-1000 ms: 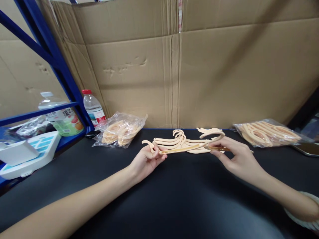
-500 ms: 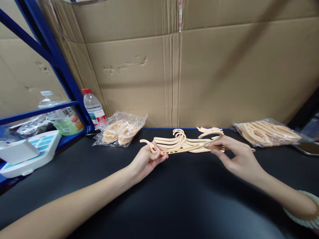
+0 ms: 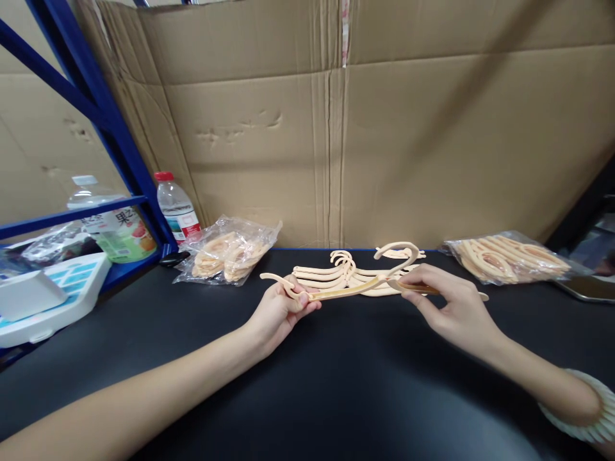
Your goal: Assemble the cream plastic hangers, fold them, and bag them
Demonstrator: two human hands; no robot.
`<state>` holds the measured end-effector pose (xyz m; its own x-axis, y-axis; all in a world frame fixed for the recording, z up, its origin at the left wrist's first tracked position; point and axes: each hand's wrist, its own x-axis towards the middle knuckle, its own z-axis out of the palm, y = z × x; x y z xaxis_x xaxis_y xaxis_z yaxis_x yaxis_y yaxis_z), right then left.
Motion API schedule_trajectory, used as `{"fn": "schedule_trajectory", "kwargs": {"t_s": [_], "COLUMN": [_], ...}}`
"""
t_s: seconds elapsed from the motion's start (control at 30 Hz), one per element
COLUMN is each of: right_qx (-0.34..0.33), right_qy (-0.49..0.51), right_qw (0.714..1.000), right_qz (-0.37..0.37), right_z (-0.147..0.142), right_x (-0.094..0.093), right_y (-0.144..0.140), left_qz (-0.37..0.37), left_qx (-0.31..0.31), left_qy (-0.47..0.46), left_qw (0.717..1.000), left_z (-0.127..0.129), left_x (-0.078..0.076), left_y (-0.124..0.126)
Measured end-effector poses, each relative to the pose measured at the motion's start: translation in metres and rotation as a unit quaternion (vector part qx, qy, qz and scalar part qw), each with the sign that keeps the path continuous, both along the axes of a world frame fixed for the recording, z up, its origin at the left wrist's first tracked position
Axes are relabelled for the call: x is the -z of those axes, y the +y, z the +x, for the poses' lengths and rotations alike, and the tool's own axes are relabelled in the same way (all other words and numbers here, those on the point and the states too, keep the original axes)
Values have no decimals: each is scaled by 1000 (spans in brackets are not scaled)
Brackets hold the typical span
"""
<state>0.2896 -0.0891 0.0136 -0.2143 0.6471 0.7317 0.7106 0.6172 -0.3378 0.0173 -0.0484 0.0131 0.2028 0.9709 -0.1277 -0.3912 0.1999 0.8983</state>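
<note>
Between my two hands is a beige plastic clothes hanger [image 3: 348, 291], held just above the black table. My left hand [image 3: 283, 310] pinches its left end, where a curved piece sticks out past the thumb. On the other side, my right hand [image 3: 446, 298] grips the right arm near the base of the hook, which curls upward. My fingers hide part of that arm, and its tip shows beyond them. Behind the held hanger lies a row of similar beige hangers [image 3: 319, 275], partly covered by it.
Clear bags of beige hanger parts lie at the left [image 3: 230, 253] and right [image 3: 512, 256]. A red-capped bottle [image 3: 177, 208] stands by the blue shelf frame [image 3: 103, 128]. Cardboard [image 3: 259, 160] walls the back. A flat dark device [image 3: 590, 288] rests at far right.
The held hanger has rolled slightly, so its hook stands higher and the slots along its arm no longer show. Both hands keep their grip. The view has shifted slightly.
</note>
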Motion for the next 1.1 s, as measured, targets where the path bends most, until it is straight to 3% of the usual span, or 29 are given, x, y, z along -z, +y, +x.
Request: {"fn": "schedule_trajectory", "kwargs": {"t_s": [0.23, 0.4, 0.47, 0.53, 0.57, 0.6, 0.63, 0.7, 0.77, 0.8, 0.87, 1.1], "right_qx": [26, 61, 64, 56, 46, 31, 14, -17, -33, -33, -29, -39], "right_qy": [19, 73, 84, 72, 58, 37, 13, -30, -63, -77, -103, -133], "right_qw": [998, 992, 990, 991, 992, 993, 992, 986, 979, 977, 976, 977], "right_qz": [-46, -81, -95, -102, -105, -112, -126, -162, -190, -194, -188, -160], "right_z": [-2, 4, 6, 7, 6, 6, 4, 1, -3, -4, -7, -9], "right_x": [2, 7, 6, 4, 3, 3, 4, 6, 8, 9, 8, 7], "right_y": [-3, 6, 10, 11, 10, 9, 8, 6, 4, 3, 2, 1], "left_qz": [29, 10, 6, 55, 120, 219, 321, 486, 556, 565, 557, 485], "left_qx": [-5, -12, 25, 114, 160, 193, 220, 278, 267, 250, 215, 197], "left_qy": [-15, -13, 22, 93, 154, 233, 310, 418, 497, 528, 572, 636], "left_qw": [999, 1000, 999, 988, 968, 928, 867, 716, 611, 583, 562, 566], "left_z": [0, 4, 7, 9, 10, 10, 10, 8, 6, 5, 3, 4], "left_x": [2, 0, 0, -1, -3, -6, -8, -14, -16, -15, -10, 1], "left_y": [0, -8, -22, -40, -50, -59, -66, -75, -77, -75, -71, -67]}}
